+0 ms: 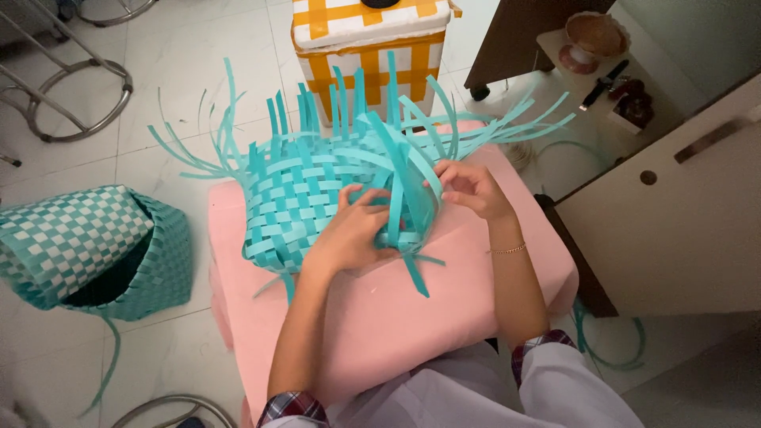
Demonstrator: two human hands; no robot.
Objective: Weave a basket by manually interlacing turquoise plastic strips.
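At the far left of the frame a finished teal-and-white woven basket point(87, 250) lies tipped on the white tile floor point(182, 47). Just right of it, at centre, a half-woven teal basket point(305, 194) rests on a pink cushion point(396, 317), its loose strips fanning up and outward. The left hand point(353, 234) presses against the basket's open edge, fingers curled around a strip there. The right hand point(468, 189), just beside it, pinches a bent teal strip point(420, 186) between thumb and fingertips. Behind the basket, at top centre, stands an orange-and-white woven box point(369, 43). At the right is a cream cabinet point(674, 214).
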